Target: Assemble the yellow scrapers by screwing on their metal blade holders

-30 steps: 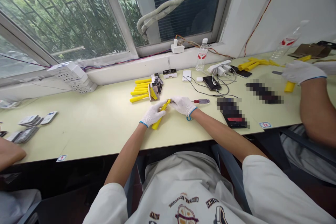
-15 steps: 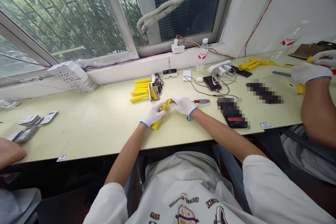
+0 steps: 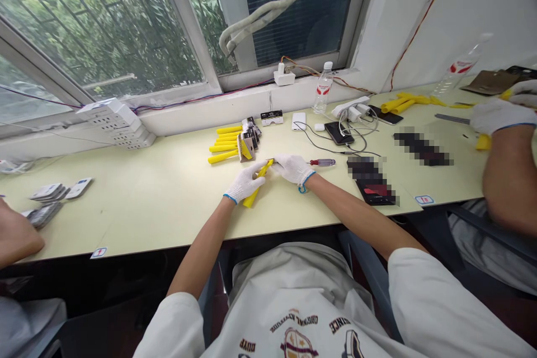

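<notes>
A long yellow tube-like piece [image 3: 254, 193] slants across the table in front of me, its lower end toward my body. Around its middle, the white-gloved fingers of my left hand [image 3: 245, 182] are closed. My right hand [image 3: 291, 169], also gloved, pinches at the tube's upper end; its fingertips and the exact contact are partly hidden. Just right of that hand lies a screwdriver [image 3: 322, 162] with a clear and red handle, its shaft partly behind the glove. Several yellow handles [image 3: 222, 157] with cardboard packaging [image 3: 245, 146] on their ends lie in a row behind my left hand.
Behind are a small black box [image 3: 272, 117], a white power bank [image 3: 298, 121], a cabled phone [image 3: 339, 133] and a water bottle [image 3: 323, 88]. A dark phone [image 3: 373, 182] lies right of my forearm. A co-worker's gloved hand [image 3: 501, 116] works at far right; another person's arm [image 3: 17, 235] rests left.
My hands and the yellow tube stay almost still. At far right the co-worker's gloved hand has shifted slightly right. The other person's arm at left has moved slightly upward.
</notes>
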The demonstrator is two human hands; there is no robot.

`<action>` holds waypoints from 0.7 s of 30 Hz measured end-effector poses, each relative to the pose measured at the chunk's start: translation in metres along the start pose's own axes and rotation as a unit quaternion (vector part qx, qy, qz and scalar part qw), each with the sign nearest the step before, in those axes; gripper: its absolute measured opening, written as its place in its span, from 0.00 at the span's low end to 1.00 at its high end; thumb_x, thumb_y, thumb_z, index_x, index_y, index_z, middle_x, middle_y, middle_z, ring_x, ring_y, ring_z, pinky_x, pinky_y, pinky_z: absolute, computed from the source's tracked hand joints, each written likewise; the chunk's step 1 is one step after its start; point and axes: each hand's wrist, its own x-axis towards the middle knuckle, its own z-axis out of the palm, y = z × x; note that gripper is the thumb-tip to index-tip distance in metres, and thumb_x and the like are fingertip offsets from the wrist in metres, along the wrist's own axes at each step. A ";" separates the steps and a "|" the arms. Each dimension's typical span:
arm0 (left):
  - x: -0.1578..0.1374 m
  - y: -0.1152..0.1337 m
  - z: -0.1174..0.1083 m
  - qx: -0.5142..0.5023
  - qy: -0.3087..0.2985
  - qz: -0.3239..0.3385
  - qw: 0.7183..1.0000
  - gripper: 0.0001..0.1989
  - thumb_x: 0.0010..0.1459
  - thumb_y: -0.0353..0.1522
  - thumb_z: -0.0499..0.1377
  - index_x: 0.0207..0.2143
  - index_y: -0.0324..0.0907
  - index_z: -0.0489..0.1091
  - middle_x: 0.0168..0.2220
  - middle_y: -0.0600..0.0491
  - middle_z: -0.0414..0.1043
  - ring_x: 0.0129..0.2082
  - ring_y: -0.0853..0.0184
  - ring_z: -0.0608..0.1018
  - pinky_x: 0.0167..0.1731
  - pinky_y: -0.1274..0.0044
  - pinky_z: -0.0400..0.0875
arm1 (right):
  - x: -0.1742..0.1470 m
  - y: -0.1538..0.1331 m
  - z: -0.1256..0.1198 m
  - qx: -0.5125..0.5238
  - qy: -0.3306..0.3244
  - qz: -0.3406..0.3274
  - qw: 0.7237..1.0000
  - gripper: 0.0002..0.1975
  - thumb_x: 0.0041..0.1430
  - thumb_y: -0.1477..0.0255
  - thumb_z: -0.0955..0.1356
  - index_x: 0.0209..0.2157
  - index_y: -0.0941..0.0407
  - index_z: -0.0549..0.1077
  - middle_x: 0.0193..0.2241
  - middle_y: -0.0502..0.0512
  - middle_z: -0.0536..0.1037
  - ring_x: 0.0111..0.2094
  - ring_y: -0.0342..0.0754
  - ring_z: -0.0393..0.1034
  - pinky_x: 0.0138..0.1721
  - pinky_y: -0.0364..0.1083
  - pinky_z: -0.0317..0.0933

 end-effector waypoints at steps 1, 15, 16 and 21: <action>0.000 0.000 0.000 0.000 -0.001 -0.001 1.000 0.37 0.60 0.33 0.61 0.73 0.48 0.68 0.42 0.54 0.81 0.33 0.65 0.76 0.40 0.73 0.74 | 0.000 0.000 0.000 -0.002 -0.002 0.000 1.000 0.20 0.76 0.61 0.63 0.53 0.56 0.81 0.50 0.63 0.84 0.48 0.56 0.80 0.46 0.48 0.63; 0.001 0.000 0.000 0.015 -0.010 0.004 1.000 0.37 0.60 0.32 0.60 0.73 0.51 0.68 0.41 0.55 0.81 0.30 0.67 0.74 0.38 0.75 0.71 | 0.003 0.006 0.011 0.003 0.015 -0.005 1.000 0.17 0.72 0.62 0.65 0.51 0.56 0.80 0.51 0.60 0.84 0.49 0.55 0.79 0.45 0.47 0.63; 0.001 -0.001 0.000 0.016 -0.009 0.005 1.000 0.37 0.60 0.32 0.60 0.73 0.50 0.68 0.41 0.55 0.81 0.31 0.67 0.74 0.38 0.74 0.72 | 0.003 0.006 0.011 0.003 0.017 -0.003 1.000 0.17 0.72 0.63 0.65 0.51 0.56 0.80 0.51 0.60 0.84 0.49 0.55 0.79 0.45 0.47 0.63; 0.000 0.000 0.000 0.024 -0.010 0.003 1.000 0.37 0.61 0.33 0.60 0.73 0.51 0.67 0.40 0.56 0.80 0.30 0.67 0.74 0.37 0.75 0.71 | 0.003 0.007 0.011 0.010 0.019 -0.002 1.000 0.17 0.72 0.61 0.66 0.51 0.55 0.80 0.51 0.60 0.84 0.49 0.54 0.79 0.46 0.47 0.63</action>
